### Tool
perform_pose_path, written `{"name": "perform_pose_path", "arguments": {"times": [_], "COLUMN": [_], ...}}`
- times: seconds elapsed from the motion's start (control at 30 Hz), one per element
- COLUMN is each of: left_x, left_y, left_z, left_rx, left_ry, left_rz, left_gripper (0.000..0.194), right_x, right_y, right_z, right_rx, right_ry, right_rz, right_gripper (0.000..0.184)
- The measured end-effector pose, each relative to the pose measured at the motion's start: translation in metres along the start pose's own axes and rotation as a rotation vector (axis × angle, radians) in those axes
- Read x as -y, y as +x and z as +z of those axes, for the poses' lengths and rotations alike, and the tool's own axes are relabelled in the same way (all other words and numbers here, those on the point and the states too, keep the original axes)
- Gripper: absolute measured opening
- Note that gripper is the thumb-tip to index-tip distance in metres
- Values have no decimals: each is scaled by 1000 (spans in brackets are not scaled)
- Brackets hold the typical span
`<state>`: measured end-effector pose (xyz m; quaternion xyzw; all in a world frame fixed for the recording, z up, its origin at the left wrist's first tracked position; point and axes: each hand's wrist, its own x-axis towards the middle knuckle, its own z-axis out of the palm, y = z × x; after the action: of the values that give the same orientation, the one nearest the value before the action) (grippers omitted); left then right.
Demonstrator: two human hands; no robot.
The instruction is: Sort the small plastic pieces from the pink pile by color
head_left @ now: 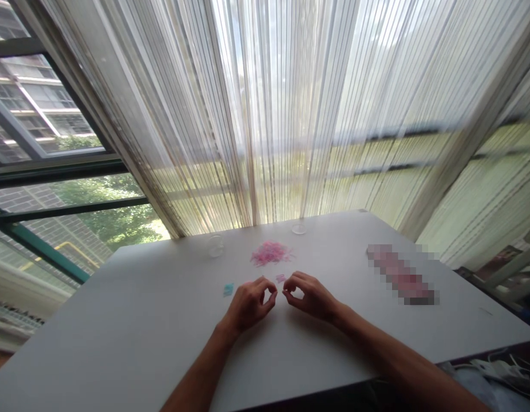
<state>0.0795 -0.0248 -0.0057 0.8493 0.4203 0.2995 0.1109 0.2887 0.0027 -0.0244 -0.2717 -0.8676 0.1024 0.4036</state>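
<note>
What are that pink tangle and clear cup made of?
The pink tangle of thin strands looks like matte plastic or rubber, too small to be sure. The clear round cup seems glass or plastic: light passes through it.

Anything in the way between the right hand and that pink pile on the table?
A small pink piece lies on the white table just ahead of the right hand, between its fingertips and the pile of pink strands. Nothing else visible stands in the way.
</note>
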Motion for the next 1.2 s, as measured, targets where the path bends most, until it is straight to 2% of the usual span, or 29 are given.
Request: {"name": "perform_pose_path", "arguments": {"times": [0.57, 0.73, 0.83, 0.93, 1.2], "left_x": [1, 13, 26, 39, 54], "left_y": [-2, 3, 6, 4, -10], "left_z": [-3, -27, -49, -62, -56], "left_rx": [-2, 14, 33, 24, 14], "left_ry": [-38, -31, 5, 18, 94], "left_rz": [-31, -145, -214, -239, -261], "left_gripper": [10, 14, 20, 23, 28], "right_x": [0, 1, -5, -13, -28], "right_y": [0, 2, 3, 4, 5], "right_z": [1, -5, -11, -18, -30], "right_rx": [5, -16, -73, -144, -256], "right_ry": [15, 32, 42, 43, 7], "right_rz": [3, 41, 116, 193, 309], "right_gripper": [7, 4, 6, 11, 17]}}
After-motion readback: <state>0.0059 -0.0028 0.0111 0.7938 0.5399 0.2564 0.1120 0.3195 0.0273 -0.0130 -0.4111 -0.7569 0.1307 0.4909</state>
